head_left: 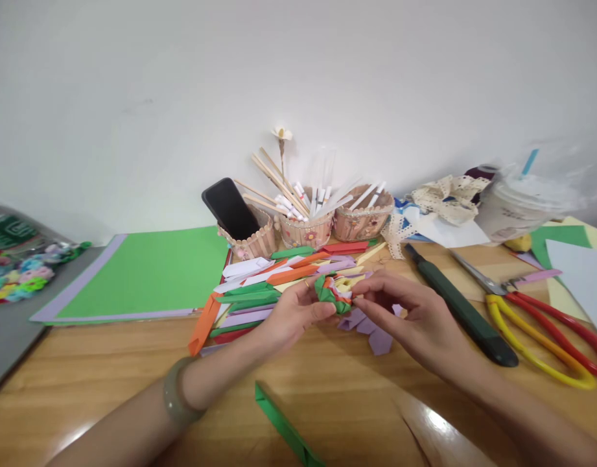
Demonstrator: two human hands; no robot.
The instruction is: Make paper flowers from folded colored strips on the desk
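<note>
Nearest, green folded strip [283, 421] is laid on glossy wooden table [118, 376]. Just beyond, small multicoloured paper piece [334, 293] is held above table, green edge gripped by left hand [293, 314], opposite edge pinched by right hand [419, 311]. Purple folded pieces [380, 337] partly hidden behind right hand. Right side taken up by long dark green tool [461, 306], scissors [496, 287]. Behind, folded strips [249, 316] piled beside green sheet [147, 272]. Phone [230, 207] propped in decorated holder [257, 243]. Printing on cup [515, 201] near pale wall [327, 71] too blurred to be read.
</note>
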